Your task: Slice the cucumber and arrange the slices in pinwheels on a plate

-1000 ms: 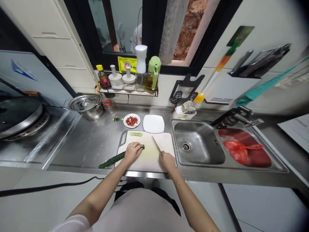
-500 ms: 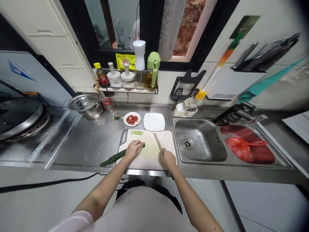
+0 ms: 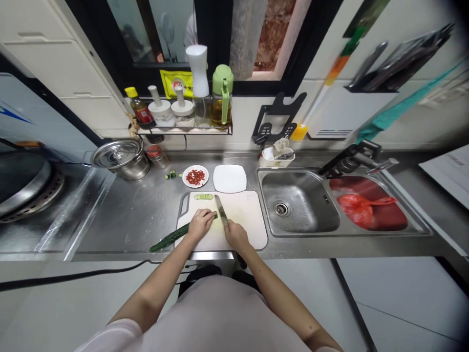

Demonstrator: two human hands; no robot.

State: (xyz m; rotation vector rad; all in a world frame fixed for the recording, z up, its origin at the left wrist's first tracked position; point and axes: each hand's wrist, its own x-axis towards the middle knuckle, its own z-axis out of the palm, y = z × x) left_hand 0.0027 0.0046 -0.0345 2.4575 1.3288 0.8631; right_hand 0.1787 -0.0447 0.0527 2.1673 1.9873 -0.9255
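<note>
My left hand (image 3: 201, 224) is closed over a long green cucumber (image 3: 169, 238), near its right end. The cucumber lies slantwise, its far left part beyond the edge of the white cutting board (image 3: 252, 220). In my right hand (image 3: 236, 236) is a kitchen knife (image 3: 221, 209), its blade pointing away from me and close beside the cucumber's cut end. Whether the blade touches the cucumber I cannot tell. A row of cucumber slices (image 3: 203, 197) rests at the board's upper left.
Behind the board stand a plate of chopped red pieces (image 3: 195, 177) and a white square plate (image 3: 229, 178). Cucumber scraps (image 3: 172, 174) lie left of them. A lidded steel pot (image 3: 126, 159) is farther left. To the right, the sink (image 3: 300, 203) adjoins a red bag (image 3: 357, 210).
My right hand has brought the knife leftward, from the board's right side to the cucumber's end. The left hand keeps its hold. The whole view has shifted slightly.
</note>
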